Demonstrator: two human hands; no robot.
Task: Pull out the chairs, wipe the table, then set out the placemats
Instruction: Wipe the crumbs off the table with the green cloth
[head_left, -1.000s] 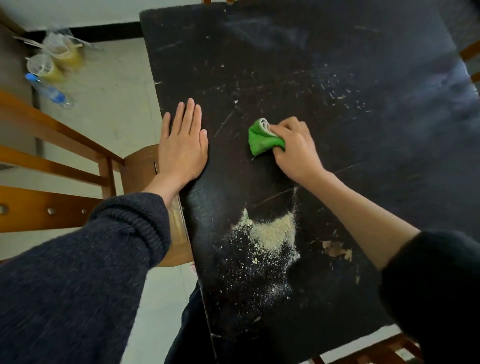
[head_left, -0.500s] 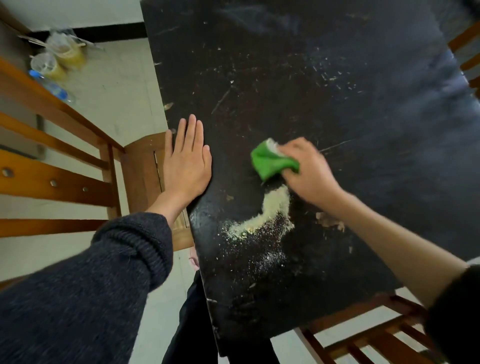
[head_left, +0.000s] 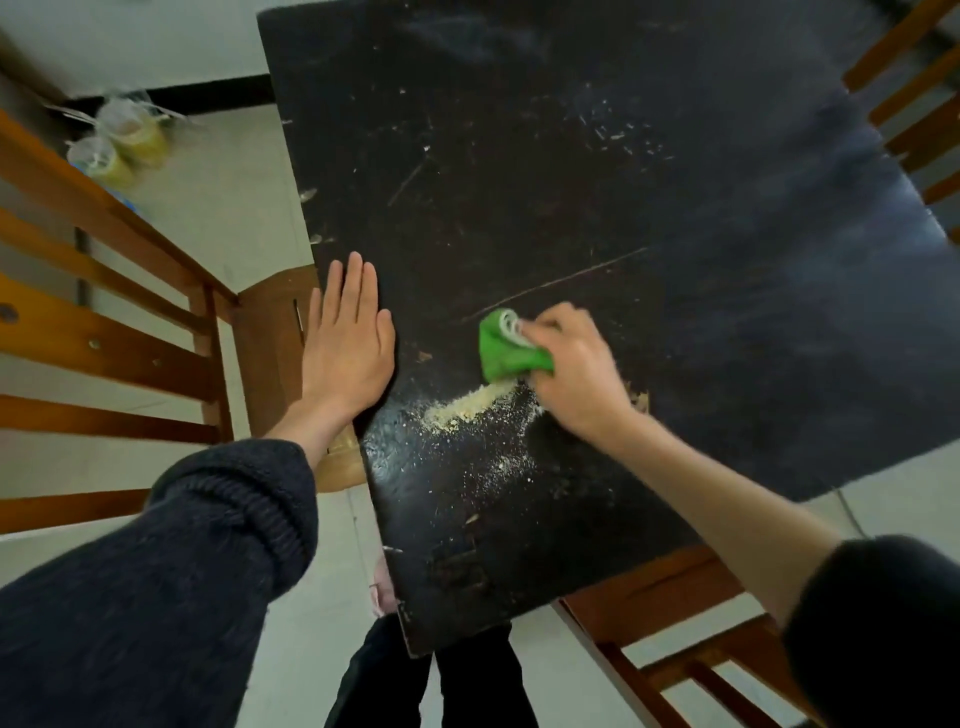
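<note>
At the near end of the dark surface (head_left: 597, 197), the fingers (head_left: 540, 330) of the right hand (head_left: 576, 371) are curled tight around a green cloth (head_left: 501, 351). The cloth is bunched into a small lump with a bit of white showing at its top. It sits on the surface, pressed against the top edge of a pile of yellow crumbs (head_left: 470, 405). The cloth looks soft and light, so I think it will squash and fold any way the hand wants. Holding it scrunched from above, as now, seems the best way to push it along.

The left hand (head_left: 345, 348) lies flat with its fingers (head_left: 348, 286) straight and holds nothing. It rests on the left edge of the surface, near the crumbs.

Smaller white specks are spread below the pile and farther up the surface. Wooden chairs (head_left: 104, 322) stand back from the sides. No placemats are out yet, so I would say the wiping is partly done.
</note>
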